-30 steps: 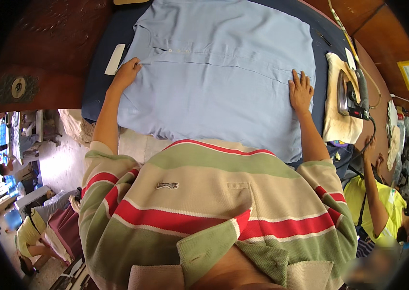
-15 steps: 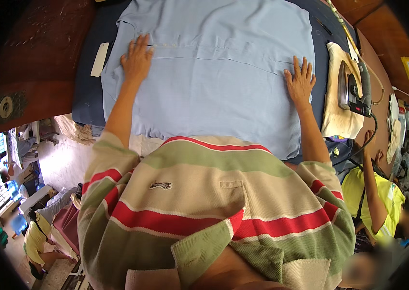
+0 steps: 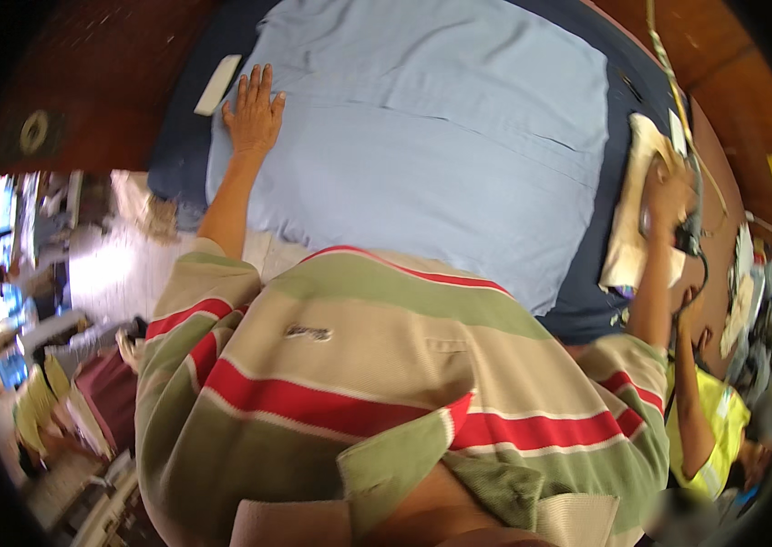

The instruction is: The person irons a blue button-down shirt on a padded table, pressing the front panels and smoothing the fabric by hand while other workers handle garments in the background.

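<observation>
A light blue garment [image 3: 404,155] lies spread over the dark blue ironing surface [image 3: 577,305], with creases toward its far edge and a seam across it. My left hand [image 3: 256,118] rests flat on its left part, fingers apart. At the right, my right hand [image 3: 671,193] is over the iron [image 3: 694,214], which sits on a cream folded cloth [image 3: 625,228]. Motion blurs its fingers, so whether they are closed round the iron's handle is unclear. The hand covers much of the iron.
A white flat piece [image 3: 218,84] lies left of the garment. The iron's cord [image 3: 703,273] hangs down at the right, near a person in a yellow vest [image 3: 710,428]. A striped cable [image 3: 662,55] runs along the far right. Another person [image 3: 40,410] is at lower left.
My right hand has left the garment and moved right to the iron. My left hand stays flat on the fabric. The whole view has turned somewhat.
</observation>
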A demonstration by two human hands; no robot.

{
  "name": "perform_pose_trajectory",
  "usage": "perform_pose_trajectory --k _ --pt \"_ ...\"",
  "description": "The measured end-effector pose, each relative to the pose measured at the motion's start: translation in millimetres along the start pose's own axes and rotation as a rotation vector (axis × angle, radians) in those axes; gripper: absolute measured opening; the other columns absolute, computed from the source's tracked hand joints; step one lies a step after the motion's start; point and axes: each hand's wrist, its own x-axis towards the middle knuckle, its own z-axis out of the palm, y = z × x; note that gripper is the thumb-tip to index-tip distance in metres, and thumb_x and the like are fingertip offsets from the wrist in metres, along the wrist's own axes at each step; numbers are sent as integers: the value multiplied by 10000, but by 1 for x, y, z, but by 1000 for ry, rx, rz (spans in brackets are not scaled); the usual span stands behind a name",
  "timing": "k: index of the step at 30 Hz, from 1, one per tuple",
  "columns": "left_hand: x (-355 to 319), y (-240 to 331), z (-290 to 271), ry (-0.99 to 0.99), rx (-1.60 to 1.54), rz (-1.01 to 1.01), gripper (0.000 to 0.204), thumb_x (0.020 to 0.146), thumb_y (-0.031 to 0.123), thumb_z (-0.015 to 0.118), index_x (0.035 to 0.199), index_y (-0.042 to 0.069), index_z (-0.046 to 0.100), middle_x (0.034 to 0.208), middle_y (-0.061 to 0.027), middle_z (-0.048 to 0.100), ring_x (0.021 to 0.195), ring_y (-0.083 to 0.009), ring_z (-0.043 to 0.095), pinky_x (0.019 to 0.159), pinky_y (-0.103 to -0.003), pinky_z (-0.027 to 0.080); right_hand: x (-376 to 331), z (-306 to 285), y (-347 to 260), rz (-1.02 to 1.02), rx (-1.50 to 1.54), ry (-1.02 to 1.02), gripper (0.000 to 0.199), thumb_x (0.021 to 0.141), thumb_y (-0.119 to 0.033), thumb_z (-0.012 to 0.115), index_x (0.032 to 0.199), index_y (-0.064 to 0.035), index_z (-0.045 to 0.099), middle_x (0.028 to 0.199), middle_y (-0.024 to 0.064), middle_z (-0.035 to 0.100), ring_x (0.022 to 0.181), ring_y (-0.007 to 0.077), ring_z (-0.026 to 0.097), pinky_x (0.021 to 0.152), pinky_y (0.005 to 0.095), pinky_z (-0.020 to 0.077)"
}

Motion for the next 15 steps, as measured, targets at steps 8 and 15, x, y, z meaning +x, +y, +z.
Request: perform_pose_trajectory --k 8,15 --pt "-41 -84 -13 -115 -350 -655 500 832 392 523 1281 180 468 1211 -43 554 1168 -255 482 931 -527 334 32 31 158 354 53 -544 593 728 -435 658 1103 9 542 944 230 620 877 363 610 780 425 468" --pt "-12 -95 -4 -157 -341 -694 375 846 478 489 1067 194 595 1049 -97 638 1008 -296 588 861 -443 434 39 10 124 650 417 -590 297 690 -268 730 803 -33 588 574 41 524 459 137 512 413 285 401"
